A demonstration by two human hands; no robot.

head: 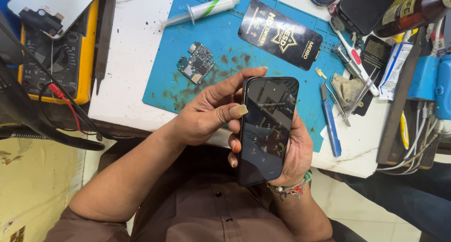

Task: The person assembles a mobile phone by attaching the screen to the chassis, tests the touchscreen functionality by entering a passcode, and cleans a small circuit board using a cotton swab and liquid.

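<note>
A white worktop (136, 49) fills the upper part of the view, with a pale floor below its edge and the person's brown shirt (206, 209) at the bottom. On the worktop lies a blue repair mat (225, 59), stained dark in its middle; I use it as the landmark.

In front of the mat's near edge, above the lap, the right hand (293, 157) holds a black smartphone (268, 129) upright from behind, fingers wrapped around its edges, so that the lit screen with a number pad faces the person. The left hand (209, 113) is mostly open and holds nothing. Its index finger lies along the top edge of the phone and its thumb hovers just beside the screen, probably to steady the phone and to press.

On the mat rest a small circuit board (196, 62), a syringe (202, 11) near the far edge and a black card (282, 33). Just right of the mat lie tweezers (350, 101) and a blue tool (330, 122). Well left of the mat stands a yellow multimeter (58, 54) with red and black leads.
</note>
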